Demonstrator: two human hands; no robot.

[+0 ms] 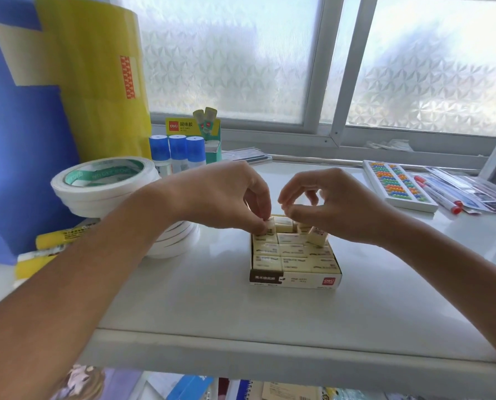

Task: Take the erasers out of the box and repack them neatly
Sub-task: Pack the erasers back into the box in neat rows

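Centrally, box (296, 280) on white desk (212, 307), erasers (294, 256) in rows. Left hand (226, 197) grip pinches an upended eraser (270, 225) at far-left corner. Right hand (327, 203) curled, apparently grasping nothing; tilted eraser (317, 235) beneath.

A shallow open box (296, 280) sits at the centre of the white shelf, its front wall printed dark brown at the left and white with a red logo at the right. Cream-coloured wrapped erasers (294, 251) fill it in flat rows of three. At the box's 12 o'clock edge the back row is untidy: one eraser (270, 225) stands raised at 11 o'clock, and a tilted eraser (317, 235) leans at 1 o'clock.
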